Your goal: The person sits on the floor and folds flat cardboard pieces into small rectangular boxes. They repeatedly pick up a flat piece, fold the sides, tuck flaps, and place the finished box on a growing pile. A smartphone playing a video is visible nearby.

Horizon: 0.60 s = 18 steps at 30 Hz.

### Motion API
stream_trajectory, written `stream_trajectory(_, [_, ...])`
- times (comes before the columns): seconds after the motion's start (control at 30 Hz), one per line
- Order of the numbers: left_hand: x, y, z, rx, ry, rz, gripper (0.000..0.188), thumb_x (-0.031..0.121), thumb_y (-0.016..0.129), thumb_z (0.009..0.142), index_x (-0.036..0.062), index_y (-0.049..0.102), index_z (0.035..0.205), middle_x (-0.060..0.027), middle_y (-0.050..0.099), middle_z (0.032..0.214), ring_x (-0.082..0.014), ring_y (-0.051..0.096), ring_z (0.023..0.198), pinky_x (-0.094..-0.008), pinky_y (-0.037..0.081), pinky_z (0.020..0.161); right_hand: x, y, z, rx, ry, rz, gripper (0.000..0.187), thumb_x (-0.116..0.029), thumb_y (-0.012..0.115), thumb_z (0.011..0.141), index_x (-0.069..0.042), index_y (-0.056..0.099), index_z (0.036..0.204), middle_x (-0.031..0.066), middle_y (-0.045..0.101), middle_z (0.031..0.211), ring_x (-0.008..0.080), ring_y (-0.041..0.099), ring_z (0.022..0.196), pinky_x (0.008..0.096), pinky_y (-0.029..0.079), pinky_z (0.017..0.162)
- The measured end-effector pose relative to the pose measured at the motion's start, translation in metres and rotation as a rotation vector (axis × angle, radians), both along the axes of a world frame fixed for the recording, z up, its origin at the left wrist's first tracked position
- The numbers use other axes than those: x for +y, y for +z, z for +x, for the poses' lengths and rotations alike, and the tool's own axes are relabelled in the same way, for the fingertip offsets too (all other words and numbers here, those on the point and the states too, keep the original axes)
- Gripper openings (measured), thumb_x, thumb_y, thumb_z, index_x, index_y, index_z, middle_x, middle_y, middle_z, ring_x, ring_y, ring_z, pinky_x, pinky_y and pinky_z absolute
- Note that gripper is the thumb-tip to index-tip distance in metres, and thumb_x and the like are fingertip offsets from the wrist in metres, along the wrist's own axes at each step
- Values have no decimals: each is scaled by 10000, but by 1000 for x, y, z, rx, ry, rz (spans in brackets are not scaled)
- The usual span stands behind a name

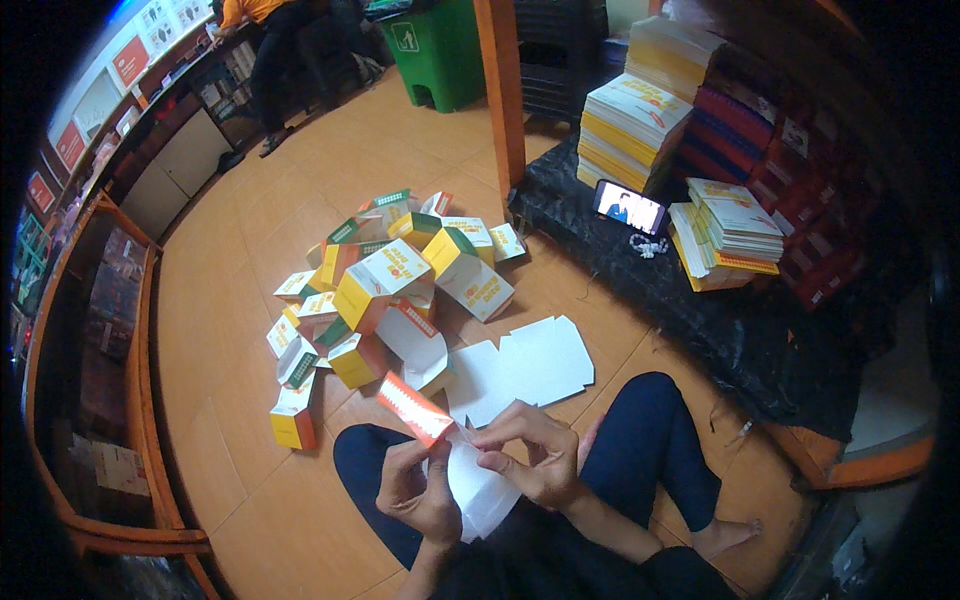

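Observation:
Over my lap, between my bent knees, I hold a partly folded cardboard box (478, 492), white inside, with an orange-red end panel (415, 408) standing up. My left hand (420, 492) pinches it below the orange-red panel, thumb against the card. The fingers of my right hand (532, 452) are closed on a white flap beside the panel. Flat white box blanks (545, 362) lie on the floor just beyond my right hand. Further off is a loose pile of folded boxes (365, 285) in white, yellow, orange and green, some tipped on their sides.
On a low black-covered platform (590, 235) at right stand stacks of flat printed cardboard (632, 125), a shorter stack (735, 225) and a propped phone (630, 207). A wooden post (499, 95) rises beside a green bin (435, 55). A wooden-framed shelf (150, 400) borders the left; a person (265, 60) stands behind.

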State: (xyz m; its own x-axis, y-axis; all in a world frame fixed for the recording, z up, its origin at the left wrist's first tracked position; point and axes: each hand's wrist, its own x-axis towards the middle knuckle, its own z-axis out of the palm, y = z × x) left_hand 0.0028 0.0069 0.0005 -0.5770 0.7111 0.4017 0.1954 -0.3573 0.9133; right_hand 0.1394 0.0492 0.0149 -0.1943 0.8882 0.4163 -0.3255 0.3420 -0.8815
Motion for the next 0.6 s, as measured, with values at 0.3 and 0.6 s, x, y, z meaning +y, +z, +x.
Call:
stream_trajectory(0.3, [-3, 1, 9, -79, -38, -3, 110, -102, 690, 868, -32, 698, 952, -58, 686, 916, -121, 645, 850, -246, 498, 796, 6, -10, -10, -103, -14, 77, 182, -45, 778, 848, -21, 738, 1024, 96, 692, 958, 194, 656, 924, 316, 522, 831])
stream_trajectory(0.6, [2, -8, 12, -85, -4, -41, 104, -100, 658, 895, -49, 698, 977, -59, 684, 928, -122, 648, 862, -251, 504, 821, 13, -20, -12, -142, -29, 73, 186, -36, 795, 828, -27, 745, 1007, 76, 675, 950, 188, 649, 878, 313, 527, 797])
